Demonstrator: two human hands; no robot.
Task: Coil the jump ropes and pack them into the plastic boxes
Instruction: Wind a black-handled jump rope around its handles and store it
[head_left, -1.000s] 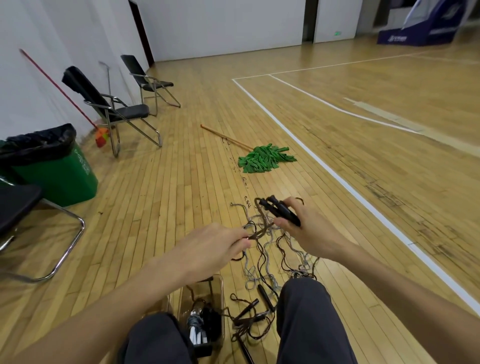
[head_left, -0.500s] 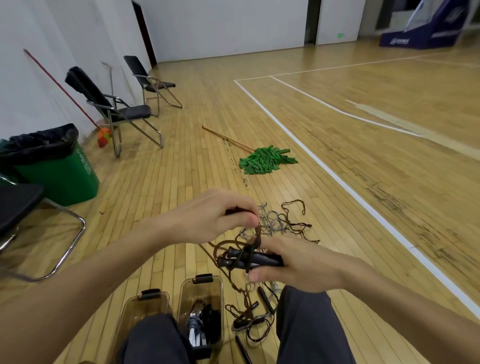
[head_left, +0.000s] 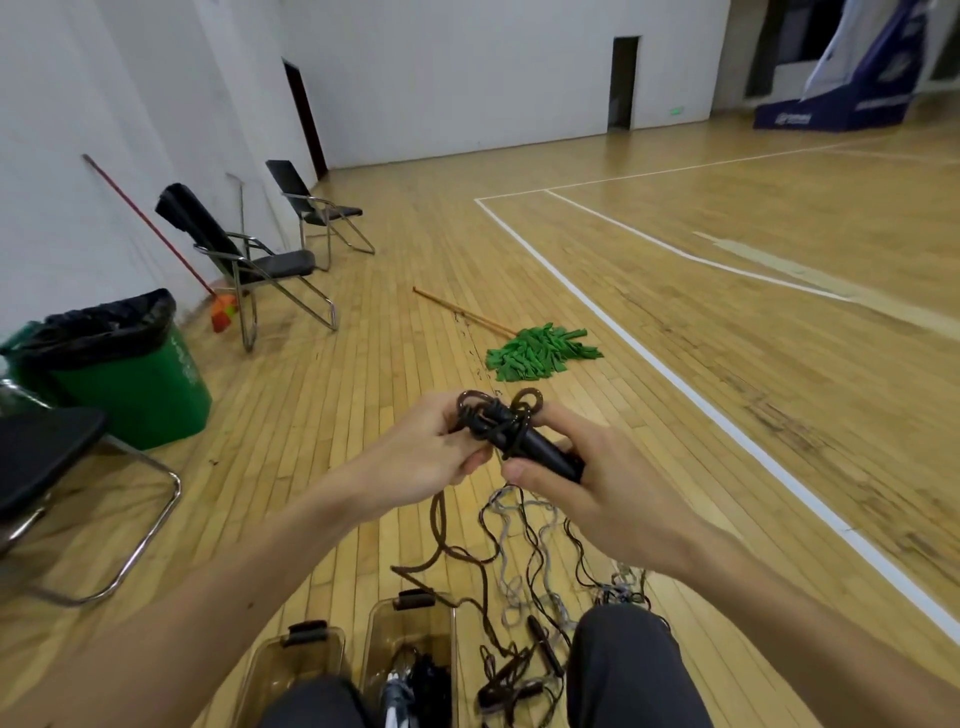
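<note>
Down at the near edge of the floor, two dark-trousered knees (head_left: 623, 670) frame a pair of clear plastic boxes. The left box (head_left: 270, 670) shows nothing inside that I can make out, while the right box (head_left: 376, 649) holds packed ropes (head_left: 418, 680), dark and pale together. Just beside the right box, loose ropes (head_left: 524, 571) sprawl in a tangle over the boards between the knees, with a spare black handle (head_left: 545, 644) lying among them.

Above that tangle both hands meet in mid-air. The right hand (head_left: 597, 493) is curled round a pair of black jump rope handles (head_left: 540, 449), thumb pressed along their side. The left hand (head_left: 426, 452) pinches the brown rope (head_left: 498, 415), which is wound in loops about the handles' far end; a length of it hangs from this hand down to the floor.

Further out, a black chair (head_left: 52, 457) and a green bin (head_left: 135, 389) lined with a black bag stand toward the left edge. A green mop (head_left: 540, 351) lies flat mid-floor beside a white court line (head_left: 727, 431). Two more folding chairs (head_left: 260, 260) and a red-handled broom (head_left: 150, 228) are by the far left wall.
</note>
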